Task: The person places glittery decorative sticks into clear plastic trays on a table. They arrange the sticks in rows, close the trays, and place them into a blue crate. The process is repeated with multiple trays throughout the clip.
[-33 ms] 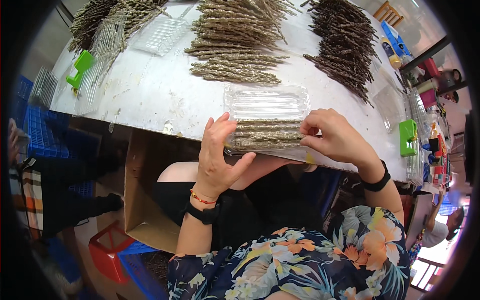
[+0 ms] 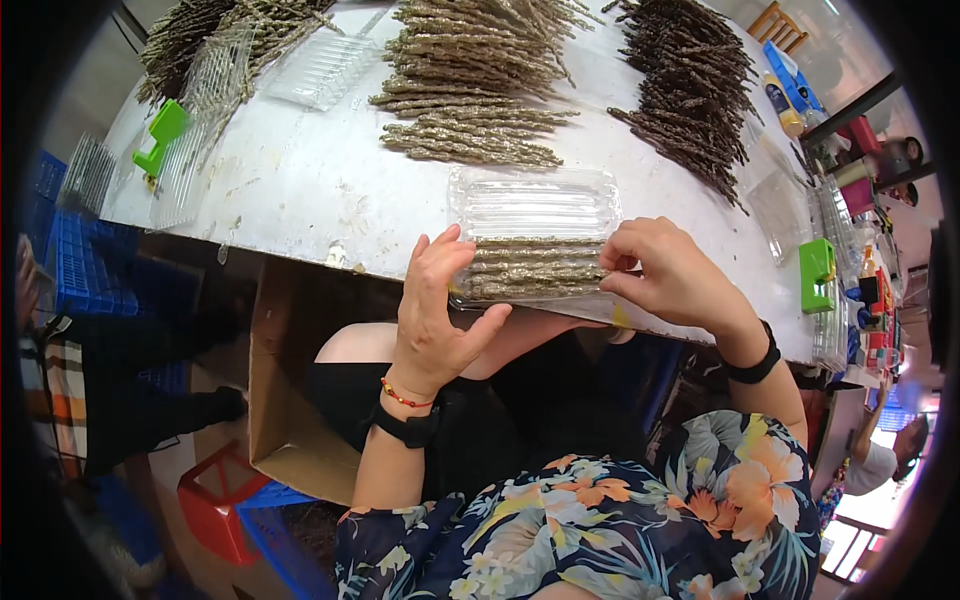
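A clear ribbed plastic tray (image 2: 535, 200) lies open at the table's front edge, its near half holding several rough, pale greenish-brown twisted sticks (image 2: 533, 268). My left hand (image 2: 432, 320) grips the tray's left end, fingertips on its side and thumb spread toward the near edge. My right hand (image 2: 668, 278) is curled at the right end of the sticks, finger and thumb closed; what lies between them is hidden. A large heap of similar pale sticks (image 2: 470, 80) lies beyond the tray.
Dark stick piles (image 2: 675, 90), more plastic trays (image 2: 320, 70) and green tape dispensers (image 2: 817, 275) share the white table (image 2: 280, 180). A cardboard box (image 2: 290, 420) and red stool (image 2: 215, 510) stand below. Other people (image 2: 75, 390) are at left and at far right (image 2: 875, 460).
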`<state>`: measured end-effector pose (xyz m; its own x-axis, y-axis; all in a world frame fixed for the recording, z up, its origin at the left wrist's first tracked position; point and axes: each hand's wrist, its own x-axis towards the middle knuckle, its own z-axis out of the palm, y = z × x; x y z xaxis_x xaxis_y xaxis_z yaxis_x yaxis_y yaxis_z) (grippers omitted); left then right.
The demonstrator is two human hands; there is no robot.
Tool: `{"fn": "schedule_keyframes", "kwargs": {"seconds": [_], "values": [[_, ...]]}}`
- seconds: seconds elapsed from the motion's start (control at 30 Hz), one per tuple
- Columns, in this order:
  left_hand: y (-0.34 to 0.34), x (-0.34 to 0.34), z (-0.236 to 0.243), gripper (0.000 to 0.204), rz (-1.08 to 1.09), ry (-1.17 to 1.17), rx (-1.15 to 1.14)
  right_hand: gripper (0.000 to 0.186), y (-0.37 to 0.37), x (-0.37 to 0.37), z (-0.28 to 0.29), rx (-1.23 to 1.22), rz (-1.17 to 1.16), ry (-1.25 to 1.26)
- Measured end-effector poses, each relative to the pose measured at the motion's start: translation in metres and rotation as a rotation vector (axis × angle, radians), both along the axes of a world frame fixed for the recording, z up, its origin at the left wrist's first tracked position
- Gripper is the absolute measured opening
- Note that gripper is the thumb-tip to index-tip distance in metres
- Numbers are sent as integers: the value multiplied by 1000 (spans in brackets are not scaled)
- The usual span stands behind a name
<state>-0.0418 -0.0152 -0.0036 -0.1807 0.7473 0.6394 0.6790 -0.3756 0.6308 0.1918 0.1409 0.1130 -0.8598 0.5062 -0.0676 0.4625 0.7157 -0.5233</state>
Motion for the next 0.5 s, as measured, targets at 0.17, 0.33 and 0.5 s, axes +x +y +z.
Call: {"fn": "schedule_keyframes", "kwargs": {"seconds": [0.17,0.33,0.5], "values": [[1,0,4,53,-11,6,7,16,0,-8,-4,51,60,-9],[0,-1,3,37,-12,11,-23,18,3,-7,-4,-37,77,-20],[0,-1,3,42,-17,-33,-29,18,7,-6,-4,-136,20,11]]}}
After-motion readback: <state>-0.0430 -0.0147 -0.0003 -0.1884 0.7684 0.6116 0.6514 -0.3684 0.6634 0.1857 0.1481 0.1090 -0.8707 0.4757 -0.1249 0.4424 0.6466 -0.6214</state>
